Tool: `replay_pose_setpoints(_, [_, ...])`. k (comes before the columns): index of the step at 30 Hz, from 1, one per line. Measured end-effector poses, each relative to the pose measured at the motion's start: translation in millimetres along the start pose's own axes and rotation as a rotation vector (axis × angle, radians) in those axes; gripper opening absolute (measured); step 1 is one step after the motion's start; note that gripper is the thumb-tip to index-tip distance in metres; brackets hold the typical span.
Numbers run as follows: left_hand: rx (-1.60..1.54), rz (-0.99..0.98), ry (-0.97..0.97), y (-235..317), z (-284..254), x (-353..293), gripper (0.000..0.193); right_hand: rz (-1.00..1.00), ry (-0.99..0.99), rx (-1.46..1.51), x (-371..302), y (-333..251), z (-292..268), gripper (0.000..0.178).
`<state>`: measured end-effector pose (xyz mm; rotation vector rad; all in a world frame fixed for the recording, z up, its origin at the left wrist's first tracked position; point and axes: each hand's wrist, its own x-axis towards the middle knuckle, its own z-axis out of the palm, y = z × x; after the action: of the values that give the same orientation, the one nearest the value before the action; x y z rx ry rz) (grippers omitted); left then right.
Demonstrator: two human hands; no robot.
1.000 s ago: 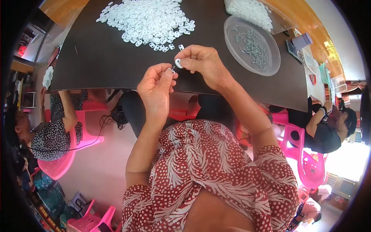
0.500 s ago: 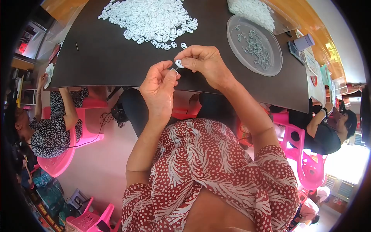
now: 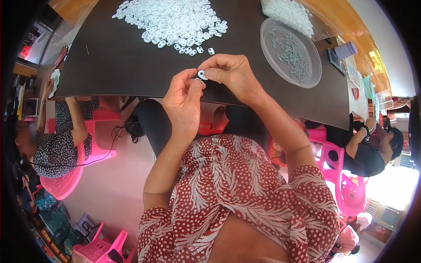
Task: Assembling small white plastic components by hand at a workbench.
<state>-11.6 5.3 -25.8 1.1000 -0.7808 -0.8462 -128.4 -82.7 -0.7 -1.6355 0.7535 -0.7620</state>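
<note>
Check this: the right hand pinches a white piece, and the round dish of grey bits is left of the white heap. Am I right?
Not quite: in the head view, the round dish of grey bits is right of the white heap. The right hand does pinch a white piece.

Single wide fisheye view from the wearer's head, looking steeply down, shirt (image 3: 237,188) nearest and low, left hand (image 3: 184,94) and right hand (image 3: 234,76) above centre, surface (image 3: 118,70) beyond, edges bending toward dark rim
</note>
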Motion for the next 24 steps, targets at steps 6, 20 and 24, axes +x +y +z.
replay_pose_setpoints(6, [-0.029, 0.015, 0.011, -6, 0, 1, 0.023, 0.022, 0.01, 0.069, 0, 4, 4, 0.008])
replay_pose_setpoints(20, [-0.15, -0.08, 0.031, -7, 3, -1, 0.024, -0.023, 0.115, 0.11, -8, 6, 17, 0.006])
replay_pose_setpoints(24, [-0.126, -0.069, 0.094, -4, 7, -3, 0.021, -0.047, 0.151, 0.044, -11, 9, 18, 0.005])
